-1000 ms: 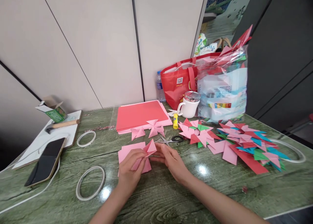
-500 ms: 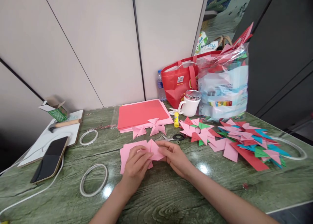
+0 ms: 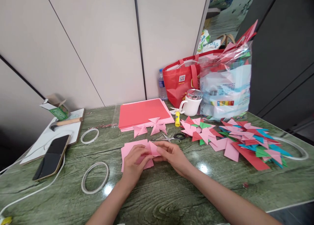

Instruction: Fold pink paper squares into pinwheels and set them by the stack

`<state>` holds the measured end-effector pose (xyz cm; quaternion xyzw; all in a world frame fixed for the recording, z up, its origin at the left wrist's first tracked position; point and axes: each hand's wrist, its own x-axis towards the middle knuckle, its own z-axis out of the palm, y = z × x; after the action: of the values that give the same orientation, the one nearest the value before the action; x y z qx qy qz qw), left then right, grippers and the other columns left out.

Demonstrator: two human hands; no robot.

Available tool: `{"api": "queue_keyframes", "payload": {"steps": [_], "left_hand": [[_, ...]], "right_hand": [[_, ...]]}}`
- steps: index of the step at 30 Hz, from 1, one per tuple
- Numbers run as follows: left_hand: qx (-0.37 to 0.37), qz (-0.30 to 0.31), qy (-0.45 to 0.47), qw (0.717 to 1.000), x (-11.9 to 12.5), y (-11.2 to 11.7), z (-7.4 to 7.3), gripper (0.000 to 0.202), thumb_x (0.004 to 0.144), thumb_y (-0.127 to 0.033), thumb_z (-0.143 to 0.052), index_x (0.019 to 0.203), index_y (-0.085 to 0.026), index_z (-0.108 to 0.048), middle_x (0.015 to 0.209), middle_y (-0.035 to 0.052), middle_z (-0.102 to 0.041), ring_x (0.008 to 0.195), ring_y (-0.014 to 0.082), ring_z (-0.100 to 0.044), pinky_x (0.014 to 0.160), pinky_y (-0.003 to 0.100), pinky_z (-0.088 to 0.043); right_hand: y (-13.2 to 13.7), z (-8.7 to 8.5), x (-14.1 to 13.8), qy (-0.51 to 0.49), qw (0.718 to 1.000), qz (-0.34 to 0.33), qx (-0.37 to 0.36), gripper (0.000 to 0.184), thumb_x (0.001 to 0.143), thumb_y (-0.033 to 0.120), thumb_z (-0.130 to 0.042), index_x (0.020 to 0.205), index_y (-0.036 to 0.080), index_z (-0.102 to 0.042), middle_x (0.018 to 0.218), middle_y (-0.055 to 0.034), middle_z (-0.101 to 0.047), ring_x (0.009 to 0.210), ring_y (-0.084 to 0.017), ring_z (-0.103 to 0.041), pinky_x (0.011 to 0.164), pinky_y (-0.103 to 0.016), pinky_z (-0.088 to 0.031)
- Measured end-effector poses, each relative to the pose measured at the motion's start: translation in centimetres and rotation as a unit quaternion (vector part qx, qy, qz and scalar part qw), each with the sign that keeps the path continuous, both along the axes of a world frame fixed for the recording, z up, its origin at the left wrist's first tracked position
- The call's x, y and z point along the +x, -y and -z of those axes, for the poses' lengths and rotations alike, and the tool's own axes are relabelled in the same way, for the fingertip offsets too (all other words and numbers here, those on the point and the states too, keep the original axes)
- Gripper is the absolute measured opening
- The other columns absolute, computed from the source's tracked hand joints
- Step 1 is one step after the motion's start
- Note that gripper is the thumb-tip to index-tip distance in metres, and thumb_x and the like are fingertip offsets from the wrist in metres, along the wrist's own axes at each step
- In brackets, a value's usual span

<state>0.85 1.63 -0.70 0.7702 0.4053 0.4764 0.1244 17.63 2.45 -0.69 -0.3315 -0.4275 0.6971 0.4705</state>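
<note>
Between my two hands is a folded piece of pink paper point(image 3: 154, 149), pinched at its sides. My left hand point(image 3: 134, 161) has its thumb and fingers closed on the left part, and my right hand point(image 3: 170, 154) grips the right part, covering much of it. Under and behind my left hand lies a stack of pink paper squares point(image 3: 127, 153). Just beyond my hands are folded pink paper shapes point(image 3: 155, 126) and a pair of scissors point(image 3: 177, 137) with black handles.
Behind lie red and pink sheets point(image 3: 142, 113), with a glue stick point(image 3: 177, 119) and white mug point(image 3: 192, 103) beside them. Folded coloured papers point(image 3: 252, 140) spread to the right. Tape rolls point(image 3: 95, 178), a phone point(image 3: 51, 158) and a hammer point(image 3: 66, 122) are at left.
The folded pink paper has been tilted and closed up between my fingers, so less of its face shows. Both hands stay in nearly the same place; the view shifts slightly.
</note>
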Motion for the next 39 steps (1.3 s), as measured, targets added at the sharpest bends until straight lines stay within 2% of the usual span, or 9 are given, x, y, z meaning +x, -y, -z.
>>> {"api": "queue_keyframes", "payload": {"steps": [4,10,12,14,18,23,30,34,39], "left_hand": [[-0.021,-0.019,0.014,0.999,-0.1,0.2,0.1,0.007,0.075,-0.018,-0.064,0.082,-0.018,-0.064,0.075,0.0029,-0.065,0.075,0.0167,-0.059,0.068,0.028,-0.048],[-0.096,-0.021,0.099,0.99,0.1,0.4,0.2,0.03,0.07,-0.022,-0.069,0.099,-0.021,-0.063,0.104,0.0075,-0.061,0.082,0.0166,-0.059,0.072,0.03,-0.049],[-0.183,-0.007,0.171,0.968,0.4,0.3,0.1,0.041,0.068,-0.025,-0.07,0.108,-0.021,-0.059,0.107,0.0085,-0.06,0.079,0.0157,-0.06,0.071,0.03,-0.05],[-0.292,0.024,0.234,0.927,0.7,0.3,0.0,0.045,0.069,-0.028,-0.069,0.111,-0.019,-0.056,0.09,0.0065,-0.066,0.07,0.0153,-0.062,0.065,0.029,-0.052],[-0.433,0.058,0.271,0.858,1.1,0.5,-0.5,0.033,0.068,-0.032,-0.068,0.095,-0.013,-0.062,0.059,0.0018,-0.066,0.049,0.0133,-0.059,0.051,0.026,-0.051],[-0.431,0.057,0.262,0.862,1.3,0.8,-0.9,0.024,0.067,-0.035,-0.068,0.07,-0.011,-0.064,0.051,0.0027,-0.063,0.043,0.0128,-0.058,0.043,0.022,-0.046],[-0.414,0.04,0.228,0.88,1.0,0.4,-0.9,0.025,0.07,-0.036,-0.066,0.068,-0.012,-0.063,0.048,0.0015,-0.062,0.036,0.0087,-0.052,0.036,0.018,-0.041],[-0.445,0.062,0.25,0.858,1.0,0.5,-0.7,0.027,0.069,-0.039,-0.066,0.069,-0.012,-0.062,0.047,0.0014,-0.062,0.037,0.0114,-0.056,0.035,0.018,-0.041],[-0.458,0.066,0.267,0.845,1.1,0.7,-0.7,0.03,0.069,-0.041,-0.066,0.065,-0.012,-0.06,0.045,0.0022,-0.062,0.036,0.0126,-0.056,0.036,0.021,-0.044]], "right_hand": [[0.1,0.5,-0.1,0.045,0.997,0.018,0.068,0.045,0.056,0.022,-0.077,0.096,0.022,-0.058,0.088,0.0002,-0.064,0.072,-0.014,-0.061,0.069,-0.028,-0.051],[0.0,0.5,-0.1,0.156,0.979,0.05,0.121,0.014,0.065,0.028,-0.069,0.073,0.017,-0.067,0.072,-0.0024,-0.066,0.069,-0.017,-0.061,0.066,-0.03,-0.049],[-0.2,0.4,0.0,0.169,0.975,0.068,0.126,0.014,0.065,0.028,-0.069,0.072,0.016,-0.067,0.071,-0.0026,-0.067,0.068,-0.017,-0.061,0.067,-0.03,-0.048],[-0.3,0.5,0.2,0.176,0.972,0.077,0.134,0.014,0.065,0.027,-0.069,0.072,0.016,-0.065,0.071,-0.0019,-0.066,0.068,-0.016,-0.06,0.066,-0.028,-0.047],[-0.3,0.8,0.2,0.174,0.972,0.076,0.14,0.019,0.064,0.025,-0.07,0.077,0.017,-0.058,0.068,0.0013,-0.062,0.062,-0.013,-0.056,0.058,-0.024,-0.044],[-0.1,1.0,0.1,0.155,0.979,0.054,0.123,0.025,0.065,0.027,-0.07,0.085,0.017,-0.058,0.062,0.0029,-0.058,0.054,-0.011,-0.052,0.052,-0.022,-0.042],[-0.3,0.6,0.0,0.161,0.976,0.072,0.127,0.021,0.068,0.037,-0.066,0.069,0.016,-0.063,0.061,0.0016,-0.058,0.053,-0.01,-0.05,0.051,-0.023,-0.043],[-0.3,0.4,0.2,0.166,0.973,0.094,0.127,0.023,0.066,0.036,-0.068,0.06,0.016,-0.061,0.054,0.0021,-0.056,0.047,-0.009,-0.046,0.046,-0.022,-0.041],[-0.2,0.6,0.0,0.139,0.981,0.091,0.099,0.023,0.065,0.038,-0.069,0.069,0.016,-0.063,0.061,0.0012,-0.058,0.053,-0.011,-0.05,0.047,-0.024,-0.045]]}}
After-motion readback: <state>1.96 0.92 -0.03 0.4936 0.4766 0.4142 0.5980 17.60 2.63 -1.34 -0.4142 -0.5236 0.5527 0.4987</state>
